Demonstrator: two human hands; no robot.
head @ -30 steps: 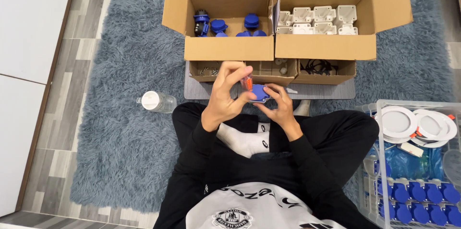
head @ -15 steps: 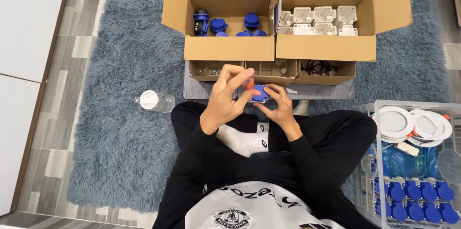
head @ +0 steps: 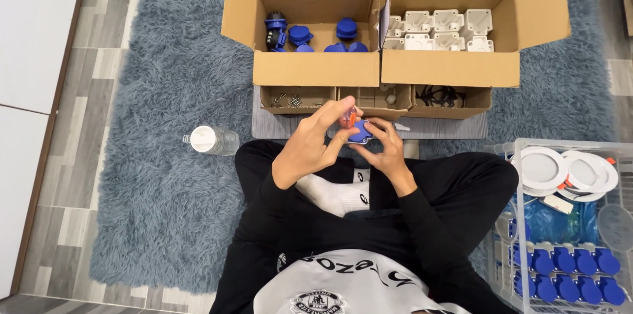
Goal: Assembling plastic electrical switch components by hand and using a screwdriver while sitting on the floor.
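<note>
I sit cross-legged on a grey-blue shaggy rug. My right hand cups a small blue plastic part in front of my lap. My left hand reaches over it, its fingers pinching a small orange piece at the top of the blue part. Both hands are close together, just in front of a low cardboard tray.
Two open cardboard boxes stand ahead: the left box holds blue parts, the right box holds white parts. A capped clear bottle lies on the rug at my left. A clear bin at my right holds white round discs and several blue parts.
My hands have stayed together on the blue part with only slight finger movement. The view has shifted a little.
</note>
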